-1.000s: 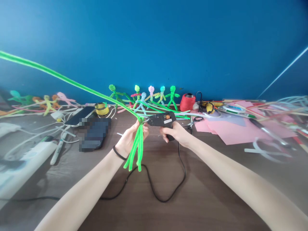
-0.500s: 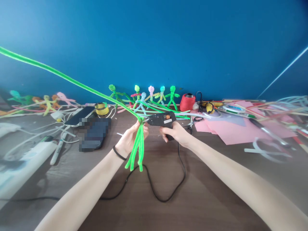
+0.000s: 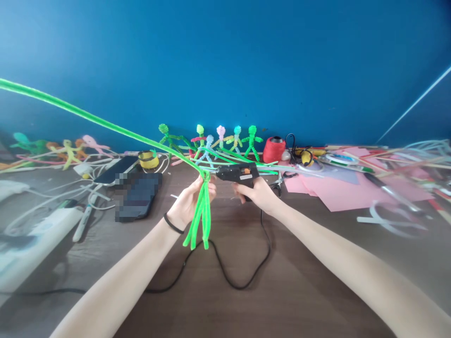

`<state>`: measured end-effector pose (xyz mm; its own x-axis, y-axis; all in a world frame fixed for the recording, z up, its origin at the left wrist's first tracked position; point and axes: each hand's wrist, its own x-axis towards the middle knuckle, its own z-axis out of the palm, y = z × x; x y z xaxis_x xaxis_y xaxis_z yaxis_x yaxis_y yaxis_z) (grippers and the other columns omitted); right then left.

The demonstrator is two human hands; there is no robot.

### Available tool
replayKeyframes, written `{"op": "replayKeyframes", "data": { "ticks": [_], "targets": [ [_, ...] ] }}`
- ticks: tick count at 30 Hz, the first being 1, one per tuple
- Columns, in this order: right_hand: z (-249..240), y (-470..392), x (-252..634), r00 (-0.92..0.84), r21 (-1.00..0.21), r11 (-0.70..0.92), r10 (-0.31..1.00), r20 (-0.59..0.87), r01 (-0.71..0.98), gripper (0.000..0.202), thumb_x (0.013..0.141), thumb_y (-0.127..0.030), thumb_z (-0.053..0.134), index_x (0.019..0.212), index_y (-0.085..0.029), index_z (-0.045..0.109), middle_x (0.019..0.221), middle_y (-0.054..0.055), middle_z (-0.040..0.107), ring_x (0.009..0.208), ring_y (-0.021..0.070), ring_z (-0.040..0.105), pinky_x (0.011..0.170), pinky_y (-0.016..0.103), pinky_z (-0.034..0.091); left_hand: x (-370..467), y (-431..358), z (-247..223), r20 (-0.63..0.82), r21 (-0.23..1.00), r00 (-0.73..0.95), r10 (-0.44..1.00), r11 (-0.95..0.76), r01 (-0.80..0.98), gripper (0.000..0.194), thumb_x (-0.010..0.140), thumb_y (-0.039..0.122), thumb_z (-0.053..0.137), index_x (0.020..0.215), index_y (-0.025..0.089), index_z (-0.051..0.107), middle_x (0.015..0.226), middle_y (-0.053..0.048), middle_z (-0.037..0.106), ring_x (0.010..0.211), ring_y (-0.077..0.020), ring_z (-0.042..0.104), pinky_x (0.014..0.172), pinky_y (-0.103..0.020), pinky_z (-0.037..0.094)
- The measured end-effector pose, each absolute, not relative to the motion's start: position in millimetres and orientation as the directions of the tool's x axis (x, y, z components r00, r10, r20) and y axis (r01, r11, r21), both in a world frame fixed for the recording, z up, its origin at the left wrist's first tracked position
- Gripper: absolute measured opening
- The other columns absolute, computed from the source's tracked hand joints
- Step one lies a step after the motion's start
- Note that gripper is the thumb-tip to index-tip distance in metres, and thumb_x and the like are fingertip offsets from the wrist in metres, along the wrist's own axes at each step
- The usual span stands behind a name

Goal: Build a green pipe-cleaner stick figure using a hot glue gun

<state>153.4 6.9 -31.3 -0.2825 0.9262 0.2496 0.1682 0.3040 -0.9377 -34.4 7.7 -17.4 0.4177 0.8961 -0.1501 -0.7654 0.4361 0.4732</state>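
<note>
My left hand (image 3: 190,199) is closed on a bundle of bright green pipe cleaners (image 3: 200,216), pinched near their bound top. Several short strands hang down from it, and one long strand stretches up to the far left. Wrapped around the grip of a black glue gun (image 3: 237,172) is my right hand (image 3: 256,193). The gun's nozzle points left, a small distance from the bound top of the bundle. A black cord (image 3: 243,286) runs from the gun down and across the table to the left.
Along the blue wall stand several pipe-cleaner figures (image 3: 252,140) and a red thread spool (image 3: 274,149). Pink paper (image 3: 341,190) and scissors (image 3: 280,183) lie right. Phones (image 3: 141,195), a marker (image 3: 84,218) and a white power strip (image 3: 45,244) lie left.
The glue gun's nozzle has drawn slightly back to the right from the bundle's top. The long green strand has dipped lower at the left. Both hands keep their holds.
</note>
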Motion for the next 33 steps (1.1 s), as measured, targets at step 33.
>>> {"op": "replayKeyframes", "data": {
  "ticks": [33],
  "targets": [
    [-19.5,4.8,163.0,-0.088,-0.391,0.092,0.996,0.029,0.916,0.050,0.083,-0.054,0.034,0.051,-0.018,0.047,0.063,0.012,0.059,0.071,0.0266,0.059,0.062,0.034,0.037,-30.2,5.1,-16.2,-0.187,0.573,0.428,0.884,0.452,-0.683,0.016,0.083,0.010,0.044,0.077,0.009,0.059,0.075,-0.006,0.055,0.057,-0.0056,0.053,0.056,-0.015,0.049]
  ]
}}
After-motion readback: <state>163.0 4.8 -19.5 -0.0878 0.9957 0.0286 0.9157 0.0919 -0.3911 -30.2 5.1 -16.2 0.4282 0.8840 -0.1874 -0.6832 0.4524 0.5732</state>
